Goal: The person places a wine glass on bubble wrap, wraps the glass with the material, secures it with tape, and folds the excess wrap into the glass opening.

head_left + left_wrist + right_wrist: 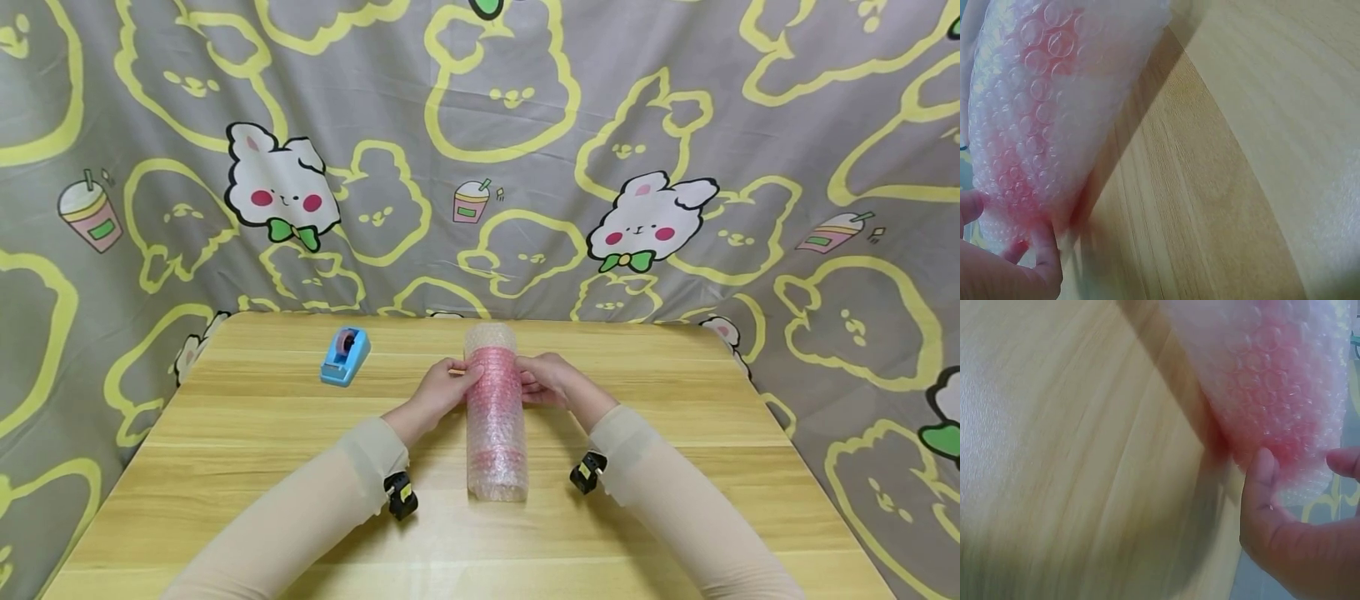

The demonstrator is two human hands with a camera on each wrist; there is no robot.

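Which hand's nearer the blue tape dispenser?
Left. The left hand is right of the dispenser, holding the left side of the wrapped cylinder; right hand is farther, on its right side.

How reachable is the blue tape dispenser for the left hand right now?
Likely yes: only tabletop shows between the left hand and the blue tape dispenser. That hand would probably have to release the bubble-wrapped bundle it's holding first.

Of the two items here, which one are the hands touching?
The bubble-wrapped cylinder, pink showing through: the left hand and right hand hold it from either side. The blue tape dispenser sits apart, untouched.
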